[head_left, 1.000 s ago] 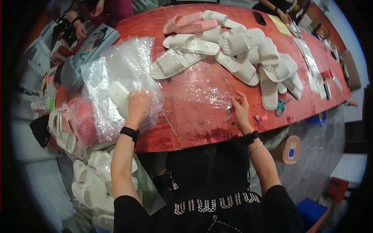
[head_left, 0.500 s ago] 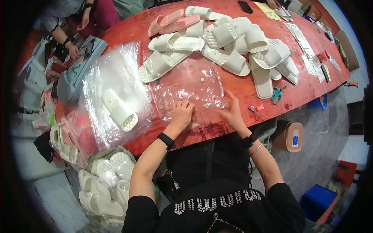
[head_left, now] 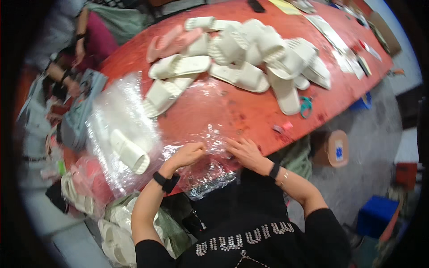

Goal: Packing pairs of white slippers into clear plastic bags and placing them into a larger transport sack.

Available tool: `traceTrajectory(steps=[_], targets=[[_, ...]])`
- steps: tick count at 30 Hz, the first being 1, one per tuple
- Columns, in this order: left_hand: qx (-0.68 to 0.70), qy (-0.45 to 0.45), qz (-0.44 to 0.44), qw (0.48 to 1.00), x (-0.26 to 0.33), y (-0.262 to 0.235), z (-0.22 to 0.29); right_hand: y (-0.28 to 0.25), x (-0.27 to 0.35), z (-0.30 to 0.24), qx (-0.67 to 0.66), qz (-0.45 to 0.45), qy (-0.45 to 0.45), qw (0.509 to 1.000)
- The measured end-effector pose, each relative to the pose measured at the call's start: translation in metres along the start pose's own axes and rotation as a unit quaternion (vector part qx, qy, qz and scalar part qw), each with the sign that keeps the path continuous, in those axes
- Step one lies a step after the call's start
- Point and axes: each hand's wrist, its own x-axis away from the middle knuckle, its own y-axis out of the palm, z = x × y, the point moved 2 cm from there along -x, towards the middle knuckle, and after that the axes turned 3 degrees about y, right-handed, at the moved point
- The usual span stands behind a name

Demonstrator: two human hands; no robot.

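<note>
A clear plastic bag (head_left: 208, 172) lies wrinkled and shiny in front of me, its near end hanging past the table edge over my lap. My left hand (head_left: 188, 155) is closed on it, fingers curled. At the bag's right side my right hand (head_left: 247, 155) rests with fingers stretched out and touching the film. To the left, a single white slipper (head_left: 129, 152) lies on a stack of clear plastic bags (head_left: 123, 100). Beyond my hands is a heap of white slippers (head_left: 241, 77), with pink slippers (head_left: 168, 43) at its left end.
Teal-handled scissors (head_left: 306, 107) and small pink packets (head_left: 282, 127) lie on the red table (head_left: 250, 109) at right. A grey-blue case (head_left: 82, 111) stands left, near another person's hand (head_left: 71, 87). Bagged slippers (head_left: 118, 243) sit below left. A brown bin (head_left: 333, 149) stands on the floor.
My hands and the plastic bag have come toward me, so its near end now overhangs the table edge. My left fingers have curled. The view has shifted, with some blur.
</note>
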Motion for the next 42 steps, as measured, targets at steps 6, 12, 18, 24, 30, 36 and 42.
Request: traceTrajectory(steps=[6,12,18,24,30,36,42], targets=[[-0.135,0.044,0.347,0.927,-0.041,-0.098,-0.024,-0.015,0.017,0.002,-0.095,0.022,-0.008,0.995],[-0.340,-0.160,0.409,0.831,-0.111,-0.162,-0.028,-0.040,0.038,0.008,-0.078,-0.001,0.033,0.996],[-0.407,-0.170,0.325,0.836,-0.141,-0.189,-0.058,-0.050,0.054,0.006,-0.105,-0.010,0.073,0.992],[-0.490,-0.155,0.267,0.815,-0.146,-0.202,-0.095,-0.025,0.068,-0.004,-0.125,-0.025,0.052,0.990],[-0.441,-0.293,0.213,0.821,-0.109,-0.209,-0.089,-0.029,0.068,-0.015,-0.114,0.023,0.063,0.991],[-0.468,-0.230,0.227,0.822,-0.081,-0.203,-0.067,-0.020,0.078,-0.011,-0.061,0.026,0.057,0.996],[-0.400,0.178,0.269,0.858,0.005,-0.281,-0.192,0.001,0.059,-0.027,0.163,0.139,0.089,0.973]])
